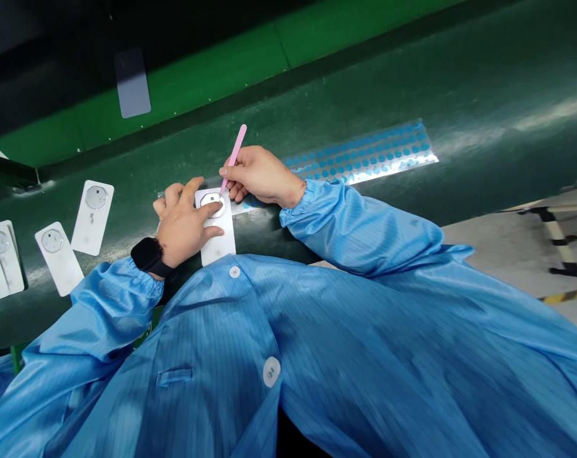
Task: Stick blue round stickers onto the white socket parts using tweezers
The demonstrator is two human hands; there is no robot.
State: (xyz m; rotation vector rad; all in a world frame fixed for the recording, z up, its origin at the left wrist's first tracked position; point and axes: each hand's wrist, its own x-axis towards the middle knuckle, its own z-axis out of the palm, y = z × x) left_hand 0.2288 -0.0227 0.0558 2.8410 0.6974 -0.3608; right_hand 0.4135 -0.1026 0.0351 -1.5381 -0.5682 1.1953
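Note:
A white rounded card-like panel with a grey-white round patch near its top lies on the dark green bench in front of me. My left hand rests on it from the left, fingers spread, one fingertip on the round patch and the thumb on the panel below. Pink tweezers are pinched in my right hand, their tip pointing down at the patch. Under my right wrist runs a clear strip with rows of blue round stickers, partly hidden by the hand.
Similar white panels lie to the left: one panel, a lower panel, and overlapping panels at the edge. A greyish panel lies on the green ledge behind. A dark metal bracket stands at far left.

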